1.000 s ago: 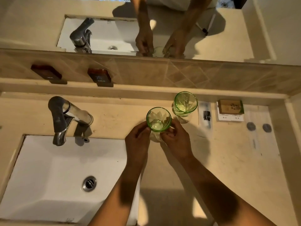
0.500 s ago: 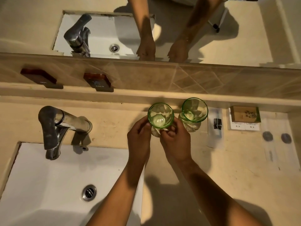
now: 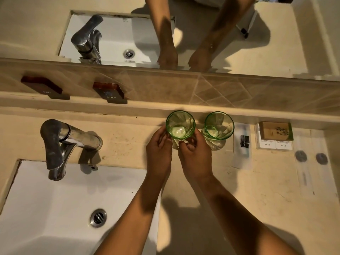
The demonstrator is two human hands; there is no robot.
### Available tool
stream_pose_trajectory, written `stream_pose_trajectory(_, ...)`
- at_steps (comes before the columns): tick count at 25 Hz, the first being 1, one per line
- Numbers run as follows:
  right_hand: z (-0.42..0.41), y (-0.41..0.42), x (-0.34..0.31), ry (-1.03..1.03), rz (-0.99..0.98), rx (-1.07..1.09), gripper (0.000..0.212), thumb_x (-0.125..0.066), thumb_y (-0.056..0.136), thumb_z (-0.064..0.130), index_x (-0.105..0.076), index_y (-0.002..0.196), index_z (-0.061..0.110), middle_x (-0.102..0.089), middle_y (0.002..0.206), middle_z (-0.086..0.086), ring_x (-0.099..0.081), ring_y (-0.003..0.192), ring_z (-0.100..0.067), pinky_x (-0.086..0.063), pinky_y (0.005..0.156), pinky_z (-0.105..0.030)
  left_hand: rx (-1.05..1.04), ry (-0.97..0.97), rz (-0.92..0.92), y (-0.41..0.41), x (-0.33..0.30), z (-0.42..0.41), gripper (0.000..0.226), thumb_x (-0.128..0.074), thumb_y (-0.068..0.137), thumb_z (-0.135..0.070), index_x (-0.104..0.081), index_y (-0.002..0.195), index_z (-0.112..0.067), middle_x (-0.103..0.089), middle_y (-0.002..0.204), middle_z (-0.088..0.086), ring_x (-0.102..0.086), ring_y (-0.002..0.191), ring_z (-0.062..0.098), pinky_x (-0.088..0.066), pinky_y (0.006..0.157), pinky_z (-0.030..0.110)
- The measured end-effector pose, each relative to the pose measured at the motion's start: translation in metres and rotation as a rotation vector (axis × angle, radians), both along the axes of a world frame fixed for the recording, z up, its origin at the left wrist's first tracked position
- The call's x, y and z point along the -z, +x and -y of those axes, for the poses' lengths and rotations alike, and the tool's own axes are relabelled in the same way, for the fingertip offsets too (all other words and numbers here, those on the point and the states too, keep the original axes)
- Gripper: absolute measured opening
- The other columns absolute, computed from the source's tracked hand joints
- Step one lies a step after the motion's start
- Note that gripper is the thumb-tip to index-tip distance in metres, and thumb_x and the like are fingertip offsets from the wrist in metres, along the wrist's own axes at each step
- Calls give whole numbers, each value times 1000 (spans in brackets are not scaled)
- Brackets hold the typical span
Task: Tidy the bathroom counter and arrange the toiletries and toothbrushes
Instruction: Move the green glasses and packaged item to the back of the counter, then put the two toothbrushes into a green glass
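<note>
Two green glass tumblers stand upright at the back of the beige counter (image 3: 239, 190). My left hand (image 3: 159, 153) and my right hand (image 3: 196, 159) hold the left tumbler (image 3: 180, 125) from both sides at its base, where it sits on a pale paper coaster. The right tumbler (image 3: 219, 126) stands free beside it on its own coaster. A wrapped toothbrush packet (image 3: 242, 144) lies to its right, then a small brown soap box (image 3: 276, 133) on white packets.
A white sink (image 3: 55, 208) with a chrome faucet (image 3: 60, 144) fills the lower left. Two long clear sachets with round grey items (image 3: 311, 157) lie at the far right. A mirror and tiled ledge run along the back, with hot and cold signs (image 3: 108, 92).
Both hands have slid the left tumbler back toward the ledge, level with the right tumbler. The camera has tilted down and nearer.
</note>
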State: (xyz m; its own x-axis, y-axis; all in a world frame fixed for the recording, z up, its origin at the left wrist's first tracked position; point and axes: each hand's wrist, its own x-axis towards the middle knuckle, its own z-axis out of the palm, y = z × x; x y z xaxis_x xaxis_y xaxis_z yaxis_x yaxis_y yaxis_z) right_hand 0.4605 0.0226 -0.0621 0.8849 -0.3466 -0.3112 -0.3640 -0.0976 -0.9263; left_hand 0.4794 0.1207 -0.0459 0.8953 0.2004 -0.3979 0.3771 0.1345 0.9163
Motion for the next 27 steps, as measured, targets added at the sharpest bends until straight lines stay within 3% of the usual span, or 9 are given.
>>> stream_pose_trajectory(4, -2, 0, 1, -20, 23, -15, 62, -60, 85, 9, -50, 142, 31, -68, 123, 6, -67, 109, -11, -60, 90, -37, 12, -26, -4, 2, 1, 1, 52, -49, 93, 13, -57, 140, -8, -68, 132, 3, -63, 118, 1, -52, 88, 10)
stream_pose_trajectory(10, -3, 3, 6, -7, -9, 1, 75, -60, 72, 35, -45, 145, 32, -66, 125, 4, -66, 111, -11, -60, 90, -45, 49, -20, 11, 3, 4, 1, 56, -51, 93, 12, -53, 144, -12, -65, 136, 0, -61, 120, -2, -52, 84, 9)
stream_pose_trajectory(14, 0, -4, 7, -60, 5, -61, 66, -63, 83, 14, -46, 144, 32, -66, 122, 6, -65, 109, -10, -60, 89, -42, 108, 35, 13, -4, 18, -1, 59, -53, 95, 7, -46, 149, -17, -59, 142, -4, -56, 127, -2, -51, 95, 15)
stream_pose_trajectory(17, 5, -19, 6, -149, -14, -135, 67, -56, 80, 7, -48, 142, 29, -62, 128, 5, -63, 112, -8, -58, 91, -39, 235, 150, 9, -24, 32, -5, 66, -51, 93, 5, -40, 152, -22, -52, 150, -7, -49, 136, 2, -42, 115, 34)
stream_pose_trajectory(22, 22, -70, -1, -295, -8, -236, 43, -57, 88, 4, -61, 129, 16, -54, 136, 4, -60, 118, -9, -53, 102, -33, 412, 580, 171, -75, 35, 0, 61, -49, 96, -5, -33, 154, -13, -40, 159, 5, -37, 146, 18, -33, 120, 40)
stream_pose_trajectory(25, 40, -112, -11, -322, -29, -183, 31, -58, 88, 4, -66, 116, 17, -59, 121, 6, -66, 106, -9, -55, 95, -27, 461, 686, 176, -105, 32, 3, 59, -46, 98, -12, -31, 155, -10, -33, 162, 8, -30, 150, 21, -25, 123, 34)
stream_pose_trajectory(27, 55, -143, -17, -333, -50, -122, 25, -58, 88, 10, -68, 108, 21, -64, 109, 7, -67, 98, -8, -57, 89, -30, 503, 742, 130, -119, 29, 4, 60, -48, 96, -9, -32, 154, -9, -29, 164, 7, -26, 151, 22, -20, 120, 27)
